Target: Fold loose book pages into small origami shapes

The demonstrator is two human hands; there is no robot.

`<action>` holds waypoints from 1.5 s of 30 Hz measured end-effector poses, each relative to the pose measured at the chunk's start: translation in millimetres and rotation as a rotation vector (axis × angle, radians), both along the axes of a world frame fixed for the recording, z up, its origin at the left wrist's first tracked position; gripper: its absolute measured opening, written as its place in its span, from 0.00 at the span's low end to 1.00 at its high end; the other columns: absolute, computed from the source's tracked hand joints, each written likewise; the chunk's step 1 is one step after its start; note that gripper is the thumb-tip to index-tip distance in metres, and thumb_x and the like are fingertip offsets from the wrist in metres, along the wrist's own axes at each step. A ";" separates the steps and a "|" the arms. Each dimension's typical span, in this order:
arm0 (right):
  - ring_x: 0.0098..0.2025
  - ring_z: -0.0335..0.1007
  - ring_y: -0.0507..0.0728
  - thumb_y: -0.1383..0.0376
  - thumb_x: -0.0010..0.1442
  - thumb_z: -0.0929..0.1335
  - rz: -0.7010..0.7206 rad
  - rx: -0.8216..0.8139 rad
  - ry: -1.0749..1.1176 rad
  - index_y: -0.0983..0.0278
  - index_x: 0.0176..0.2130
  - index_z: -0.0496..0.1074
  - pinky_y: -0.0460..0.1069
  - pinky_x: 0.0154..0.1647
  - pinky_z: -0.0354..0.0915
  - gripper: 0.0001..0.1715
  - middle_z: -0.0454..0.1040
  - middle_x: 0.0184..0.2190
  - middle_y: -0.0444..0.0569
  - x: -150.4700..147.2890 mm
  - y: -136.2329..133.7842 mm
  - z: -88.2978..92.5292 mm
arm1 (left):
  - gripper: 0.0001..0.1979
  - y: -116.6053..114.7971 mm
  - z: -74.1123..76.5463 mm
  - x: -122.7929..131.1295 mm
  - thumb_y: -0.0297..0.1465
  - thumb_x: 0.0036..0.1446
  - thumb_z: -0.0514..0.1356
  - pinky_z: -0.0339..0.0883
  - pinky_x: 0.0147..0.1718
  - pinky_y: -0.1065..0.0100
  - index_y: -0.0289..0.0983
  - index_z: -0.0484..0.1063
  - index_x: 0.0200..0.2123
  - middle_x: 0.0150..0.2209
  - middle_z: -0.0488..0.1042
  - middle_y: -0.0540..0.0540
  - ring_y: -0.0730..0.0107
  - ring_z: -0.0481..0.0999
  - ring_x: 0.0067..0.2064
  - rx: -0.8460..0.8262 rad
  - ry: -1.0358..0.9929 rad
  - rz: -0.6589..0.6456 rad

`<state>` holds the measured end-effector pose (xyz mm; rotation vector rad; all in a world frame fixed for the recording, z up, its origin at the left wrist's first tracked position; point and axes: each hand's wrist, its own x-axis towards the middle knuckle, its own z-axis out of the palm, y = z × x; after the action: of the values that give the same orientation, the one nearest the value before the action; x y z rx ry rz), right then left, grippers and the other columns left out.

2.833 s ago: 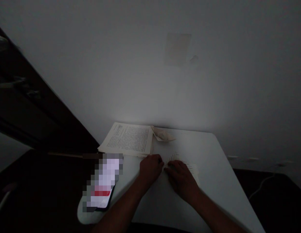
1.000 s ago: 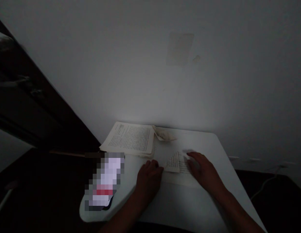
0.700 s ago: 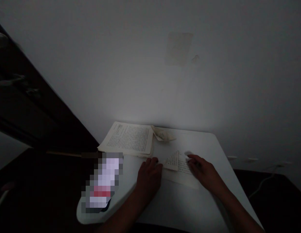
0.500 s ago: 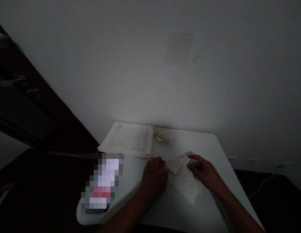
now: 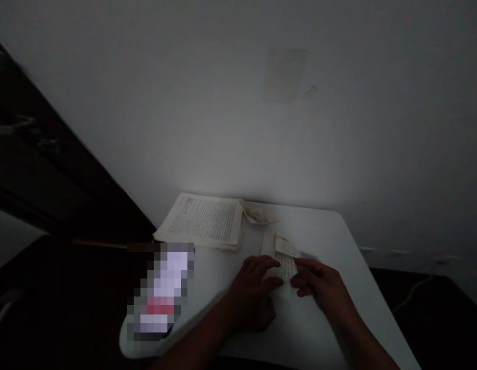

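A printed sheet of paper (image 5: 286,267) with a folded-over flap (image 5: 287,247) lies on the white table between my hands. My right hand (image 5: 321,281) pinches its right edge between thumb and fingers. At the sheet's left side is my left hand (image 5: 253,290), with thumb and fingers apart and the fingertips at the paper; whether they press on it is hard to see in the dim light. Behind the sheet lies a small folded piece of printed paper (image 5: 259,213), touching a stack of printed pages (image 5: 205,221).
A phone (image 5: 167,288), blurred out by pixelation, rests at the table's left front. The white table (image 5: 319,231) stands against a pale wall (image 5: 207,103) with a faint patch. A dark door (image 5: 64,154) is on the left, and a cable (image 5: 413,295) hangs at the right.
The sheet has turned, so its folded flap now points away from me. My left hand has opened from a closed pose and shifted slightly nearer; my right hand has come lower onto the edge.
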<state>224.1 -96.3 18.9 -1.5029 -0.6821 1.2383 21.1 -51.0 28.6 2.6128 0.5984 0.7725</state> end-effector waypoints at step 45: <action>0.35 0.63 0.55 0.63 0.61 0.62 0.733 0.646 -1.337 0.59 0.36 0.73 0.50 0.36 0.57 0.10 0.71 0.33 0.48 -23.8 11.7 -5.7 | 0.08 8.7 -29.1 -24.6 0.27 0.56 0.56 0.59 0.39 0.62 0.37 0.69 0.25 0.27 0.68 0.49 0.69 0.66 0.32 0.197 0.132 0.266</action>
<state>200.3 -84.7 13.1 -1.3741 -2.3860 0.1754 -3.5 -42.3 -0.4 2.8164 0.9681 0.7754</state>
